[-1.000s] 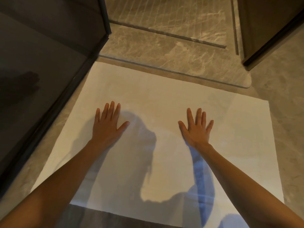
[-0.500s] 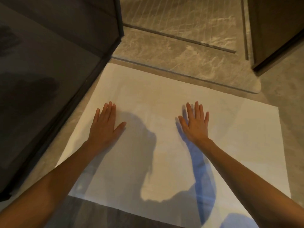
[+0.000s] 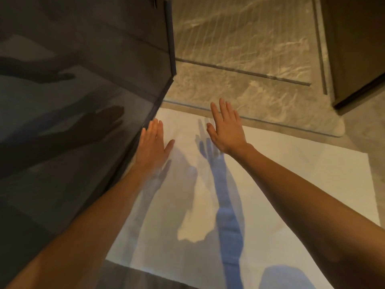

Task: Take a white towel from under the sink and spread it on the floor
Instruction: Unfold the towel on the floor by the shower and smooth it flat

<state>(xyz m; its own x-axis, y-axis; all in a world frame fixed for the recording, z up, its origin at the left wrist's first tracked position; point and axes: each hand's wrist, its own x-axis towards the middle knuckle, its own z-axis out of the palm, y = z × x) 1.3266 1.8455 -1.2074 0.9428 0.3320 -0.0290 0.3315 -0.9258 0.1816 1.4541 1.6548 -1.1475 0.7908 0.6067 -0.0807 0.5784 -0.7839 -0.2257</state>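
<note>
Down on the floor (image 3: 354,130), the white towel (image 3: 291,184) is lying flat with its long side running left to right, and the left hand (image 3: 153,146) and right hand (image 3: 226,128) are both reaching, wide and empty, over its far left corner.

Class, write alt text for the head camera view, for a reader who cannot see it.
A white towel lies spread flat on a marble floor. Above its far end are the left hand and right hand, both open, fingers extended. A dark glass panel runs along the left.
</note>
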